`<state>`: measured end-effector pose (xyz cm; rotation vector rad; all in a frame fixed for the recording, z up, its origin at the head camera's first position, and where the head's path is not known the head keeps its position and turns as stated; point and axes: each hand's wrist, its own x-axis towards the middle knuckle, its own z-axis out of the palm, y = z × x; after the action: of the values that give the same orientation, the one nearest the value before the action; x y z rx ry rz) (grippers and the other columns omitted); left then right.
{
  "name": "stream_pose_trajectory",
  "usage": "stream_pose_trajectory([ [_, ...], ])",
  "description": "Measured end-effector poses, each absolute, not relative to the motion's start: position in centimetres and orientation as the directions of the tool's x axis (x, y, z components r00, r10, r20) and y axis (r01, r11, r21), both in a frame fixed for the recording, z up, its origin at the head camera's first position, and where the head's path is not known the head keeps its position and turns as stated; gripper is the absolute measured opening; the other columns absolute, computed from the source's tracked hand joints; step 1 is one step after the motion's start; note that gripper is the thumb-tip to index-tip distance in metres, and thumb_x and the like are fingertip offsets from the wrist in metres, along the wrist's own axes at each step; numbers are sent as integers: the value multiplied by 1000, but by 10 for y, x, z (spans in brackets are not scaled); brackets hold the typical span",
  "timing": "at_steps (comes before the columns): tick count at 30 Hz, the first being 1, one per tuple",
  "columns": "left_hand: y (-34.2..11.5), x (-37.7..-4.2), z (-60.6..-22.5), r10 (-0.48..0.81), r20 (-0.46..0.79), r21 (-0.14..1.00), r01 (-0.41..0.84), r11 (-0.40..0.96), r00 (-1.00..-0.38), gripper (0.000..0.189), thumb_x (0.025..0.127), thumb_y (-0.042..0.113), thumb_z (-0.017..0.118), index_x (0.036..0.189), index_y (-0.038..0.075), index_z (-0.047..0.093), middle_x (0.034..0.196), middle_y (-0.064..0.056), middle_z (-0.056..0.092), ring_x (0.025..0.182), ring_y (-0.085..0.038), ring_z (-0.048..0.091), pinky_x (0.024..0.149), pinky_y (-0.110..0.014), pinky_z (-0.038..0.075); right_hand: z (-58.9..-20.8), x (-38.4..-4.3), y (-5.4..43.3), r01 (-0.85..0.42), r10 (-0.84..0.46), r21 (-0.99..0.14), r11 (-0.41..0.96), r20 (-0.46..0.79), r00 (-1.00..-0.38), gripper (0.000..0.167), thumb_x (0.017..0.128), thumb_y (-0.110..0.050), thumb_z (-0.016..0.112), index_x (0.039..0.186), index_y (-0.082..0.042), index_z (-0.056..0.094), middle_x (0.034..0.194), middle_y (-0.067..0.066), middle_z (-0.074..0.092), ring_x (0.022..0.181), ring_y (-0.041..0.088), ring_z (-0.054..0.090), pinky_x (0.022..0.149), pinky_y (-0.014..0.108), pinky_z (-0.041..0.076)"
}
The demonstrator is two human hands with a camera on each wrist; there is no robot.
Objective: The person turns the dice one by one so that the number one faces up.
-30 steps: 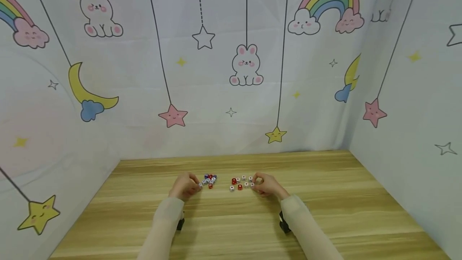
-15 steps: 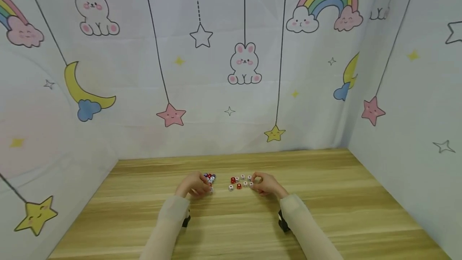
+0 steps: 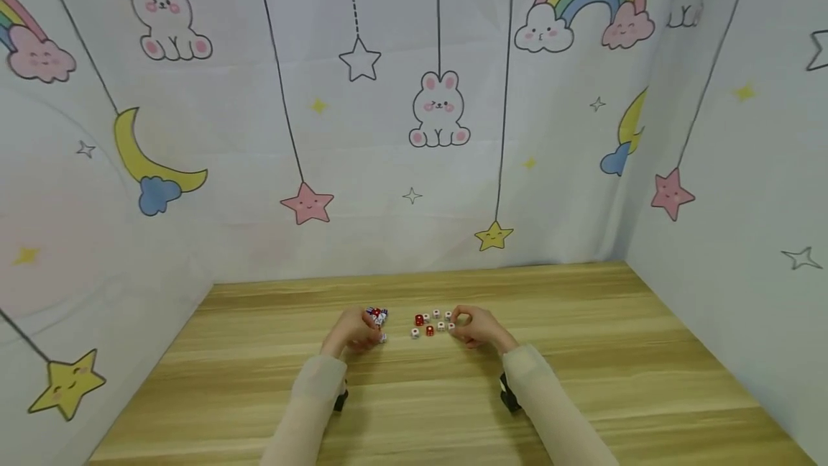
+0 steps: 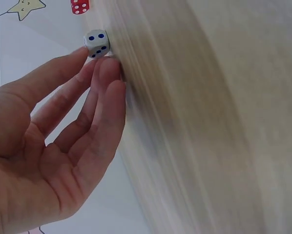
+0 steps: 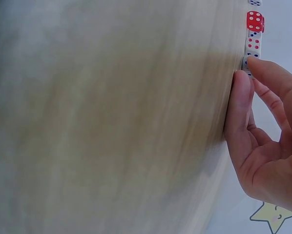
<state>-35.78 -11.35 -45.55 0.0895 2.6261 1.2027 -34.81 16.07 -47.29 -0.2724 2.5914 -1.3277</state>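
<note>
My left hand [image 3: 356,329] is beside a tight cluster of dice [image 3: 380,318], partly hidden by its fingers. In the left wrist view, thumb and fingertips pinch a white die [image 4: 98,42] with blue pips; a red die [image 4: 80,6] appears beyond it. My right hand [image 3: 480,328] is at the right end of a loose group of white and red dice. Its thumb and finger grip the nearest white die [image 3: 451,326], mostly covered in the right wrist view. A red die [image 5: 255,21] shows farther along that group.
The dice lie on a wood-grain table [image 3: 414,394]. At its back rises a white cloth wall [image 3: 362,250] printed with bunnies, stars and rainbows, and similar cloth stands on both sides. Another white die [image 3: 415,334] sits between the hands, at the group's near left.
My left hand has moved right and slightly nearer, from the cluster's left side to its front, carrying the white die. My right hand stays at the same die.
</note>
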Motion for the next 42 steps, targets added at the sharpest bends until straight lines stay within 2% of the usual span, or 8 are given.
stream_pose_trajectory([
  [5, -112, -355, -455, 164, -133, 745, 11, 667, -977, 10, 73, 6, 70, 81, 3, 64, 68, -8, 62, 55, -14, 57, 50, -27, 49, -474, -349, 161, -68, -255, -810, 582, -102, -962, 14, 81, -12, 63, 93, -7, 56, 52, -1, 46, 44, 8, 42, 42, 20, 42],
  [11, -107, -354, -455, 272, 35, 666, 225, 711, -962, 12, 64, 2, 74, 73, 4, 67, 68, -3, 58, 56, -10, 48, 47, -22, 41, -472, -347, 159, -75, -254, -806, 588, -96, -963, 13, 82, -11, 62, 93, -6, 56, 51, -2, 45, 44, 8, 40, 41, 20, 41],
  [14, -104, -354, -457, 293, 58, 643, 260, 721, -954, 12, 62, -2, 72, 70, 4, 67, 63, -1, 55, 51, -9, 45, 43, -21, 40, -472, -346, 159, -74, -259, -805, 589, -101, -961, 13, 82, -10, 62, 93, -6, 56, 50, -2, 44, 43, 8, 39, 41, 20, 40],
  [23, -102, -353, -456, 302, 47, 575, 273, 771, -952, 13, 62, -1, 73, 69, 7, 65, 66, 0, 53, 54, -11, 44, 47, -23, 35, -476, -348, 161, -86, -284, -818, 569, -98, -954, 10, 81, -16, 64, 87, -13, 56, 49, -4, 43, 43, 6, 40, 41, 23, 43],
  [28, -103, -352, -452, 325, 51, 574, 294, 764, -944, 13, 64, -2, 71, 70, 5, 63, 63, -2, 52, 54, -12, 43, 48, -23, 35, -473, -348, 159, -54, -244, -802, 595, -117, -963, 13, 82, -12, 63, 92, -8, 56, 50, -1, 44, 43, 9, 39, 40, 20, 40],
  [34, -107, -352, -451, 367, 63, 543, 340, 768, -928, 14, 65, 1, 73, 69, 5, 61, 73, -3, 54, 60, -11, 44, 52, -23, 35, -473, -348, 159, -51, -242, -802, 595, -119, -963, 14, 81, -11, 63, 93, -7, 56, 49, -1, 43, 43, 9, 39, 40, 20, 39],
  [42, -111, -348, -449, 355, 30, 587, 304, 750, -934, 12, 69, 2, 72, 74, 3, 61, 67, -2, 50, 53, -12, 44, 45, -23, 37, -473, -349, 159, -46, -235, -795, 605, -123, -964, 13, 81, -12, 64, 92, -9, 57, 50, -1, 44, 43, 9, 40, 40, 19, 39],
])
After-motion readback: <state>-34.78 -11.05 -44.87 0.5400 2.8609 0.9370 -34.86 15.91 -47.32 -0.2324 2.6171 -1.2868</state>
